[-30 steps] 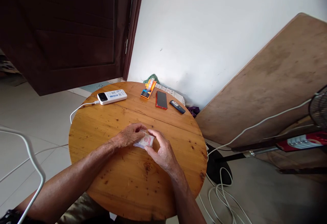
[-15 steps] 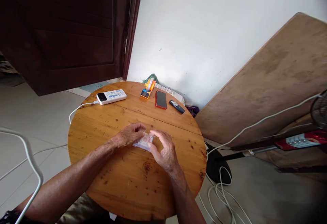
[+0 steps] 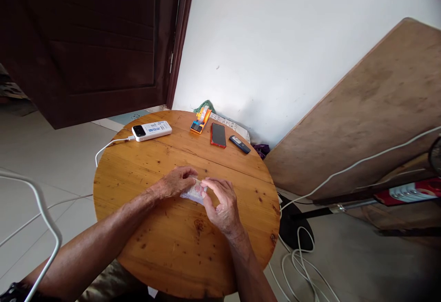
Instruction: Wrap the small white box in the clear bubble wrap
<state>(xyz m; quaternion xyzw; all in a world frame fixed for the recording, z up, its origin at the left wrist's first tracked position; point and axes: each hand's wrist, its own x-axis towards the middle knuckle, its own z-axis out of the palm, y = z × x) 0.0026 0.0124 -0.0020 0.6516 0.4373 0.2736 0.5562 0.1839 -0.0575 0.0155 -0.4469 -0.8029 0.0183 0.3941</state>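
A small clear plastic packet (image 3: 195,193) with pinkish-red print lies on the round wooden table (image 3: 161,242), between my two hands. My left hand (image 3: 177,182) grips its left edge, thumb on the packet and fingers curled behind. At the right edge, my right hand (image 3: 222,201) pinches the packet between thumb and forefinger, the other fingers bent alongside. What is inside the packet is too small to make out.
Along the far side lie a white power bank (image 3: 152,130) with a cable, an orange tape dispenser (image 3: 201,120), a red-edged phone (image 3: 218,135) and a dark blue handheld device (image 3: 239,144). A wall and an open door stand behind. Cables (image 3: 303,265) coil on the floor at right.
My right thumb and forefinger have closed in on the packet's right edge. My left hand stays at its left edge. The view has shifted slightly.
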